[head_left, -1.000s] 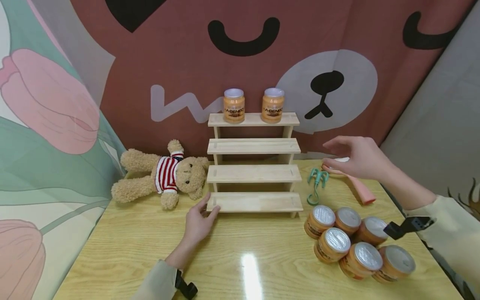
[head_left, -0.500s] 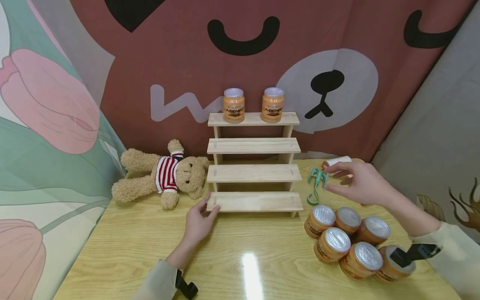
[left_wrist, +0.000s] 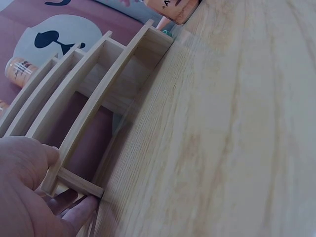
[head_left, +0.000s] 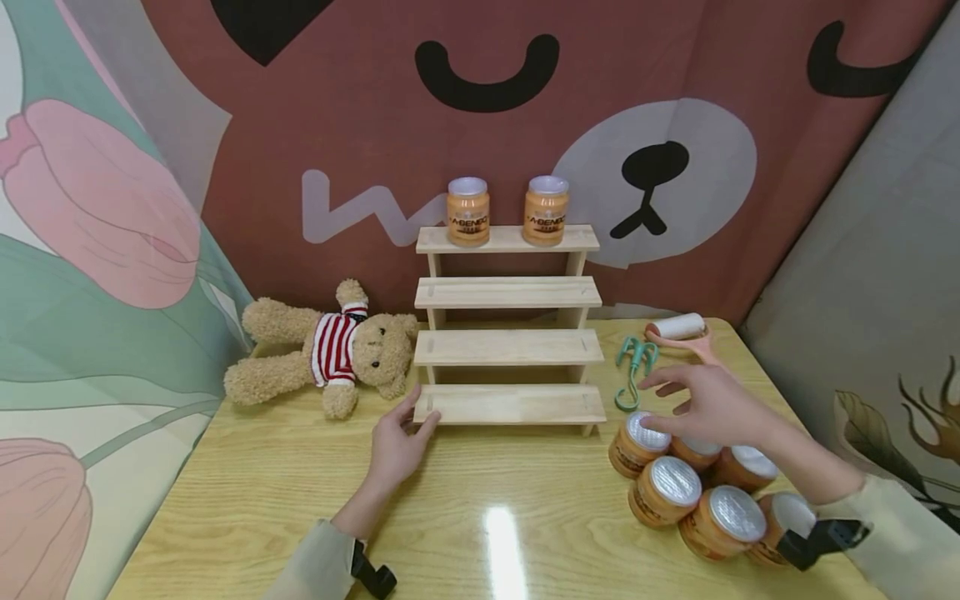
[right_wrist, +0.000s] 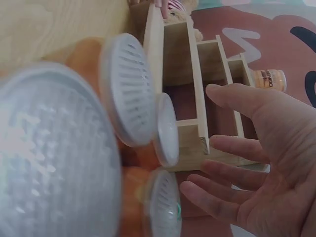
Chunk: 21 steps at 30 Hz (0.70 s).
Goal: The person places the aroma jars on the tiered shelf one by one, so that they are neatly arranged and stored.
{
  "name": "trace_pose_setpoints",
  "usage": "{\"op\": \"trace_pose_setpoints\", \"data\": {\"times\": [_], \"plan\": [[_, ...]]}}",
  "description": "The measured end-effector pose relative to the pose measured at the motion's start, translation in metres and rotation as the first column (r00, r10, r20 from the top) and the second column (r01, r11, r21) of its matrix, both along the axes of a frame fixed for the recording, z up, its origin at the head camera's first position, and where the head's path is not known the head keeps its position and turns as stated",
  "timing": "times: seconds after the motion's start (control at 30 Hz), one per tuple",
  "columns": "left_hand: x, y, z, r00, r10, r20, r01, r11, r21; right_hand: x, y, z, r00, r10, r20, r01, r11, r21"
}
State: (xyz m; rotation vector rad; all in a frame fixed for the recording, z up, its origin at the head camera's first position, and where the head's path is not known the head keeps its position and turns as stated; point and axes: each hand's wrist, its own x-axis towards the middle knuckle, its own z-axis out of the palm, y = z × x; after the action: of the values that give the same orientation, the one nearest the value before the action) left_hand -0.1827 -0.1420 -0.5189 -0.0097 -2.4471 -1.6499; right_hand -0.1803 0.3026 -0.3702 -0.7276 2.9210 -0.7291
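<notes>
My left hand [head_left: 397, 450] grips the left end of the lowest step of a four-tier, pale wooden display shelf [head_left: 510, 406]. In the left wrist view, its thumb lies against the board [left_wrist: 94, 108] and its fingers curl around the short leg [left_wrist: 81, 183]. My right hand [head_left: 712, 404] hovers over a cluster of several orange jars with silvery lids [head_left: 673, 487], fingers spread and holding nothing. In the right wrist view, the hand [right_wrist: 276, 133] is apart from the nearby jar lids [right_wrist: 129, 89]. Two matching jars, one left [head_left: 468, 212] and one right [head_left: 546, 212], stand upright on the top tier.
A teddy bear [head_left: 333, 354] in a striped shirt lies left of the shelf. Right of it are a green claw-shaped hook [head_left: 636, 367] and a lint roller with a pink handle [head_left: 678, 327]. A printed curtain [head_left: 352, 108] hangs behind the wooden table [head_left: 300, 467].
My right hand has come down and toward me, from over the lint roller to above the orange jars. My left hand stays on the shelf.
</notes>
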Motion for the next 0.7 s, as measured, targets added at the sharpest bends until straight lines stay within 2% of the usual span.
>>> {"op": "trace_pose_setpoints", "data": {"times": [0.2,0.53,0.7], "plan": [[0.000,0.001,0.000,1.000,0.005,0.005,-0.005,1.000,-0.001,0.004,-0.005,-0.008,0.997,0.001,0.072,-0.006,0.998,0.057],[0.000,0.000,0.000,1.000,-0.004,0.016,0.004,1.000,-0.007,0.003,-0.010,-0.017,0.989,0.149,0.013,-0.149,0.975,0.165],[0.000,0.000,-0.001,1.000,-0.002,0.019,0.002,1.000,0.001,0.002,-0.012,-0.017,0.986,0.167,-0.004,-0.162,0.965,0.207]]}}
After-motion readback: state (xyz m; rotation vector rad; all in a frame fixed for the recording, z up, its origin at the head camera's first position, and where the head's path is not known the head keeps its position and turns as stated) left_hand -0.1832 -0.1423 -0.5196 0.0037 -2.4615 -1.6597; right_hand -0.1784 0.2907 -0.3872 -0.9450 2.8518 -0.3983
